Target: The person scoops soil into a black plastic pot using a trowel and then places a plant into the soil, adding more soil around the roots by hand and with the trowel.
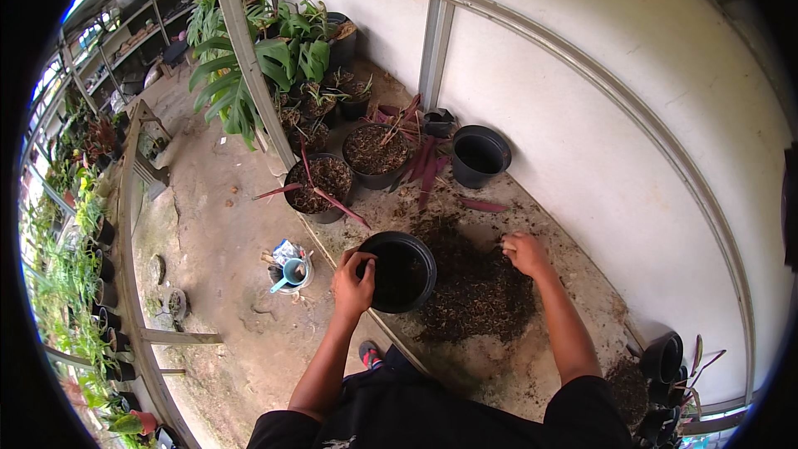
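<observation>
A black plastic plant pot [399, 305] sits at the edge of a raised concrete ledge, its inside dark. My left hand [353, 284] grips its left rim, the thumb and fingers over the edge. Beside the pot spreads a heap of dark, fibrous potting mix [480, 299]. At the heap's far right edge is my right hand [525, 254], its fingers curled; whether they pinch something small is unclear. A fallen purple leaf [483, 205] lies beyond the heap.
Another black pot [480, 159] stands against the white wall panel [561, 87]. Two pots of mix [376, 149] stand further left, one with a purple-leaved cutting [333, 199]. A bucket with a blue scoop [290, 273] is on the lower floor. Monstera leaves [234, 84] rise behind a metal post [246, 50].
</observation>
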The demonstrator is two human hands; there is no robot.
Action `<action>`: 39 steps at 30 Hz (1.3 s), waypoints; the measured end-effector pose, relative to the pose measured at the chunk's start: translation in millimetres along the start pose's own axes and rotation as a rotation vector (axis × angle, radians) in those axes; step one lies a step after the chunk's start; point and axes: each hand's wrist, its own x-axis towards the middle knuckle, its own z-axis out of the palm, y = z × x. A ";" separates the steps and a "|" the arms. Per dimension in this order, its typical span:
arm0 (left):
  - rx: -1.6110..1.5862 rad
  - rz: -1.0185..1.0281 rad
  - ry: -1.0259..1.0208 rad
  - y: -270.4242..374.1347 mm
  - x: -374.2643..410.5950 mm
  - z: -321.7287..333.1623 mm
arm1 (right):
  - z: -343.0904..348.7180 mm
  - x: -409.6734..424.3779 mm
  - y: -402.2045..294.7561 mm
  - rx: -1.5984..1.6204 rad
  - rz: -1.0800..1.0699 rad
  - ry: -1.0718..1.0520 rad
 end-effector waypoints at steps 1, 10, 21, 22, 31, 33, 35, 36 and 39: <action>0.009 0.006 0.003 -1.0 -0.3 -0.4 | 1.6 2.0 -4.1 0.033 -0.017 -0.091; 0.039 0.008 -0.024 -4.3 -1.0 -3.8 | -9.1 14.8 -7.5 0.070 -0.001 -0.314; 0.024 0.011 -0.013 -0.6 4.2 1.5 | -21.2 -15.1 0.5 0.282 -0.009 -0.077; 0.026 0.009 -0.018 -0.7 4.0 2.1 | -17.5 -17.0 1.4 0.307 -0.020 -0.071; 0.027 0.010 -0.041 -2.6 3.4 0.7 | -7.2 -25.7 -1.9 0.503 0.020 0.030; 0.022 0.016 -0.036 -3.1 3.4 1.1 | -9.3 -25.9 -1.4 0.506 0.043 0.032; 0.024 0.015 -0.032 -3.9 3.0 1.6 | -13.1 -27.3 -2.0 0.520 0.056 0.050; 0.025 0.015 -0.029 -4.1 3.1 1.8 | -16.0 -28.5 -2.8 0.533 0.056 0.068; 0.035 0.005 -0.040 -6.4 3.6 2.5 | -23.0 -30.9 -3.9 0.540 0.073 0.081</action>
